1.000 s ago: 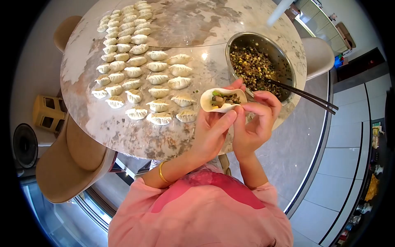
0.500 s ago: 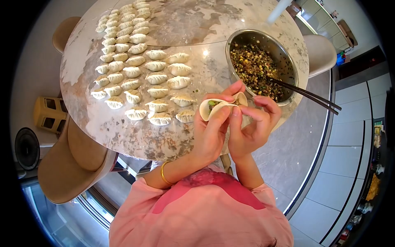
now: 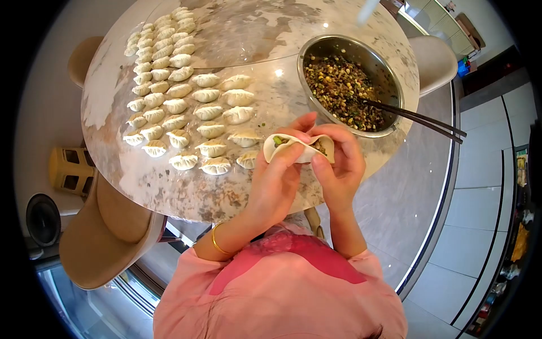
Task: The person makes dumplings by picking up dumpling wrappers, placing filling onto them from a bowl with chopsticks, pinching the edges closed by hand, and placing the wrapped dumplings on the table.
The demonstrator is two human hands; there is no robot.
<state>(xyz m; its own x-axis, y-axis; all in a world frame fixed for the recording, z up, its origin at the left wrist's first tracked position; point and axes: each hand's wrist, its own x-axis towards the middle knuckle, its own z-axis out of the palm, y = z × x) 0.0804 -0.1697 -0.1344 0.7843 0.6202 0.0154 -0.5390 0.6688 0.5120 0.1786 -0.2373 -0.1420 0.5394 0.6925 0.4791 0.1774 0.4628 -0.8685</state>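
Observation:
Between both hands a dumpling [image 3: 306, 157] is held up near the table's front edge. Its white wrapper is folded together in the middle, and filling shows through gaps at both sides. My left hand [image 3: 276, 175] pinches the wrapper on the left, with the thumb across the front. On the right, my right hand [image 3: 342, 166] grips the other end, its thumb at the lower front and its fingers curled behind. Just beyond the hands stands a metal bowl [image 3: 393, 76] of chopped filling [image 3: 341, 85], with dark chopsticks [image 3: 415, 117] leaning over its right rim.
Rows of pleated dumplings [image 3: 178, 105] lie on the left part of the round marbled table [image 3: 226, 195]. Brown chairs [image 3: 101, 237] stand at the lower left, and a pale chair [image 3: 432, 65] at the right. White cabinets [image 3: 468, 209] line the right side.
My right hand has shifted its grip, with its fingers now curled around the wrapper's right end. The right side of the dumpling now shows more filling. The whole view has shifted slightly.

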